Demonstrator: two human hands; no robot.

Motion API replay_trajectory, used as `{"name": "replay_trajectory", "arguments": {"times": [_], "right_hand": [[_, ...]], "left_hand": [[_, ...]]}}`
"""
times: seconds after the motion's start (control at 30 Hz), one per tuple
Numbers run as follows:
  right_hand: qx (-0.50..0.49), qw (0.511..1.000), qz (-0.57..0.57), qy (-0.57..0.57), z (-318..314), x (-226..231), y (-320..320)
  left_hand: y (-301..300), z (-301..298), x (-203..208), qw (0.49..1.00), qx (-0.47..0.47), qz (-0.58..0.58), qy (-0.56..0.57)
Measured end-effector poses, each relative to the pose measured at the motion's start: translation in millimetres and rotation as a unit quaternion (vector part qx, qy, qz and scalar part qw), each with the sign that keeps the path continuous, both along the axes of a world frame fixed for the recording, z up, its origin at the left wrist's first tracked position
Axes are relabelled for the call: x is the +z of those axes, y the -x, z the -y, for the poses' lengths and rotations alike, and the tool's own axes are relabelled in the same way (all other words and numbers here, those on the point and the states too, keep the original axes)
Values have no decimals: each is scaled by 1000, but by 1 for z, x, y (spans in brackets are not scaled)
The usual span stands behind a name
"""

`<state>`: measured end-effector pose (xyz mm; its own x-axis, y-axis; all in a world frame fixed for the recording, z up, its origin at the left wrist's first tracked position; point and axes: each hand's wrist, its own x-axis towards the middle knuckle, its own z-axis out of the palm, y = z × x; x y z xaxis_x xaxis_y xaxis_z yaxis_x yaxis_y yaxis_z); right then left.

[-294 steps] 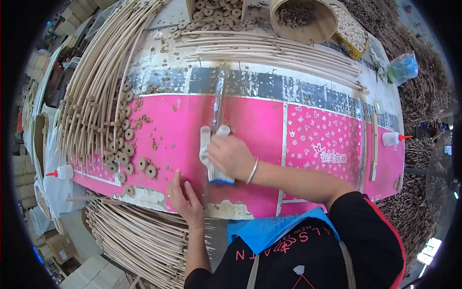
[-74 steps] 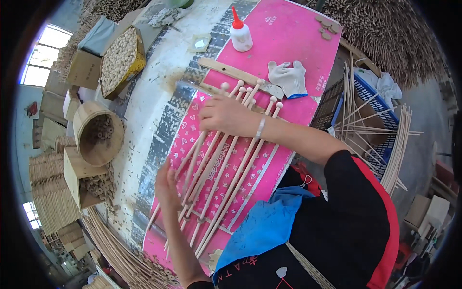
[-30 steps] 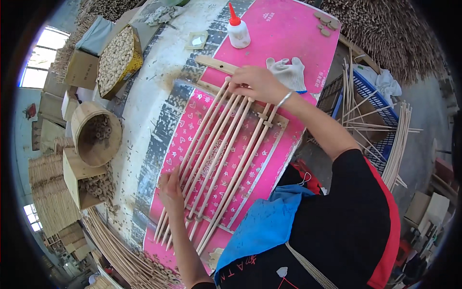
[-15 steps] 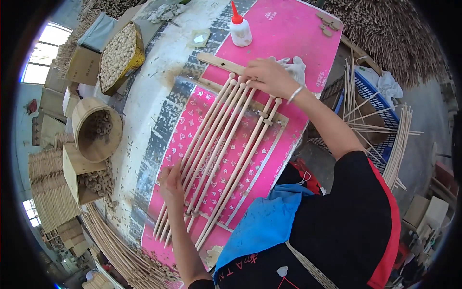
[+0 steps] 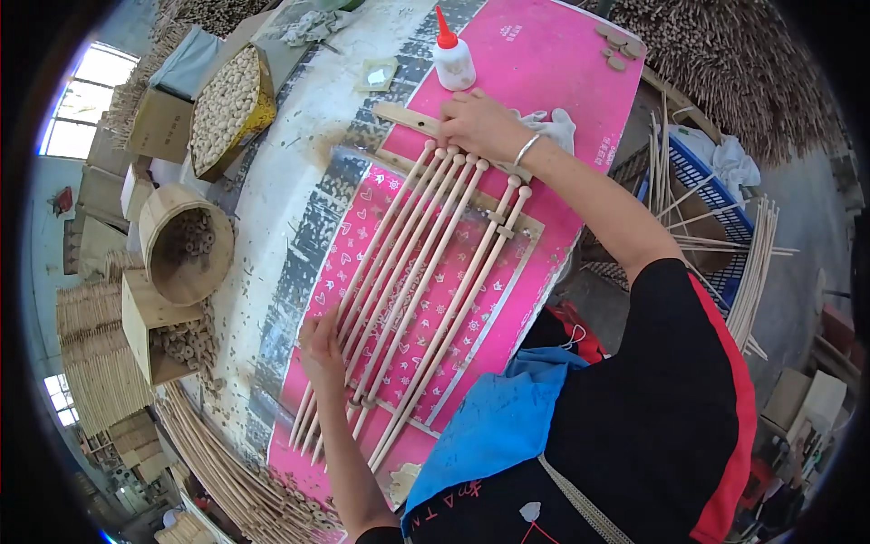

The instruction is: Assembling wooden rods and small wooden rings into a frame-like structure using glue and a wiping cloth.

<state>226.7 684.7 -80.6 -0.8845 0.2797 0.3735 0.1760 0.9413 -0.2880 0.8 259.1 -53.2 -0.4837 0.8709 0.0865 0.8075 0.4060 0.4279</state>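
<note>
A blue apron (image 5: 507,399) hung just beside the table's near edge, and along that edge two ball-tipped wooden rods (image 5: 462,308) lay close together, small collars (image 5: 505,232) below their tips. A strip of pink sheet (image 5: 544,54) parted this pair from a fanned group of similar rods (image 5: 444,245) farther in. The left hand (image 5: 323,349) rested at the outer side of that group, fingers bent beside the outermost rod (whether they pinched it could not be told). The right hand (image 5: 480,127) was palm down at the group's ball ends (image 5: 482,165), fingers curled; whether they gripped any was hidden. Past it lay a wooden slat (image 5: 408,118) and a white glove (image 5: 557,130), partly covered by the wrist. Just beyond the knuckles stood a red-tipped bottle (image 5: 455,68); bare pink sheet ran from there to wooden discs (image 5: 618,63) near the far corner.
</note>
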Motion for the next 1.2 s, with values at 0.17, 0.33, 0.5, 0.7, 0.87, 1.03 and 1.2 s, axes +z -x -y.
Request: {"name": "replay_trajectory", "arguments": {"times": [0.17, 0.33, 0.5, 0.7, 0.87, 1.03, 1.2], "right_hand": [[9, 999, -18, 33, 11, 4, 9], [2, 1000, 17, 25, 4, -2, 19], [-20, 999, -5, 47, 1, -2, 3], [-8, 997, 4, 77, 22, 17, -21], [10, 1000, 17, -6, 21, 4, -21], [-42, 997, -31, 56, 30, 19, -36], [-66, 985, -101, 127, 44, 26, -74]], "left_hand": [[1, 1, -5, 1000, 3, -12, -15], [3, 4, -7, 1000, 11, -1, -22], [1, -2, -1, 1000, -11, 12, -17], [1, -3, -2, 999, -29, -9, -14], [-2, 3, -6, 1000, -8, 17, -23], [-38, 0, 7, 991, -2, -134, -22], [-114, 10, 23, 991, -126, -16, 36]]}}
